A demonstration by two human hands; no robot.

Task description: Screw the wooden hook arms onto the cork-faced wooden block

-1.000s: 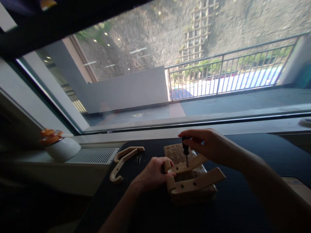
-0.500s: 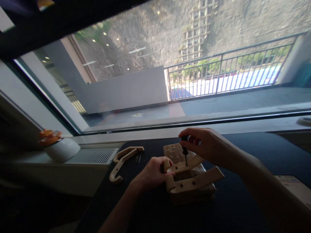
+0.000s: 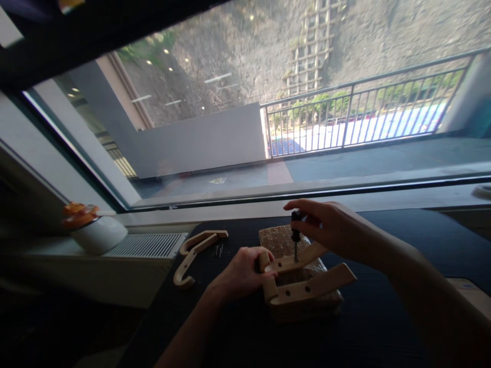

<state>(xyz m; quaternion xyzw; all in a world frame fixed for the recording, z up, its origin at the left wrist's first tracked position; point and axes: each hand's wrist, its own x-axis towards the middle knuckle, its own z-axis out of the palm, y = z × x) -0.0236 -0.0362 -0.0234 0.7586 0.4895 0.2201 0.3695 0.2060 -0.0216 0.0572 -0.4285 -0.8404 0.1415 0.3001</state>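
Note:
My right hand [image 3: 326,225] is closed round the dark handle of a screwdriver [image 3: 295,232], held upright. Its tip meets a hole in a pale wooden hook [image 3: 287,265]. My left hand [image 3: 243,271] grips the curled end of that same hook, fingers partly hidden behind it. A second wooden hook [image 3: 312,289] with two dark holes lies parallel, nearer me. Both hooks rest on a brown block wrapped in clear film [image 3: 276,235].
Two more wooden hooks [image 3: 190,263] lie to the left on the dark table [image 3: 387,230], beside several screws [image 3: 218,250]. A white pot with an orange top [image 3: 99,234] stands on the sill by a vent grille [image 3: 148,246]. A large window [image 3: 215,204] rises behind the table.
My right hand's fingers have shifted slightly on the screwdriver handle, which now stands a little more upright. The left hand and the hooks hold their places.

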